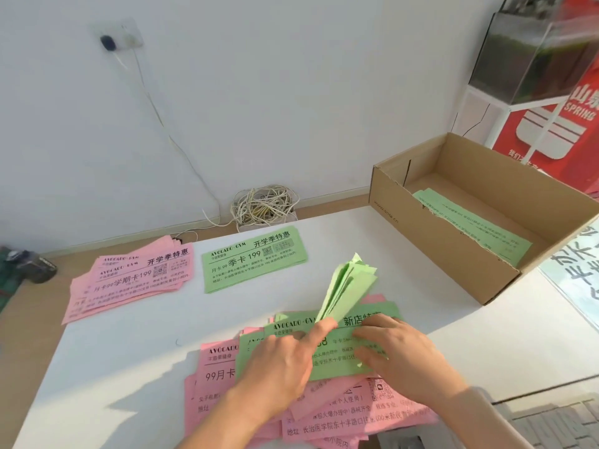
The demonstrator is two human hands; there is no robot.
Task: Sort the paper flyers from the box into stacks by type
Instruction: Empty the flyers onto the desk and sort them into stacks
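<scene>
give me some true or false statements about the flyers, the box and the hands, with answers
1. The cardboard box is empty. False: loose green flyers lie inside it.
2. The left hand holds a fanned green bunch. True.
3. The pink stack lies right of the green stack. False: it lies to its left.
4. The mixed pile nearest the person has both pink and green flyers. True.
5. The right hand reaches into the box. False: it rests on a green flyer in the mixed pile.
</scene>
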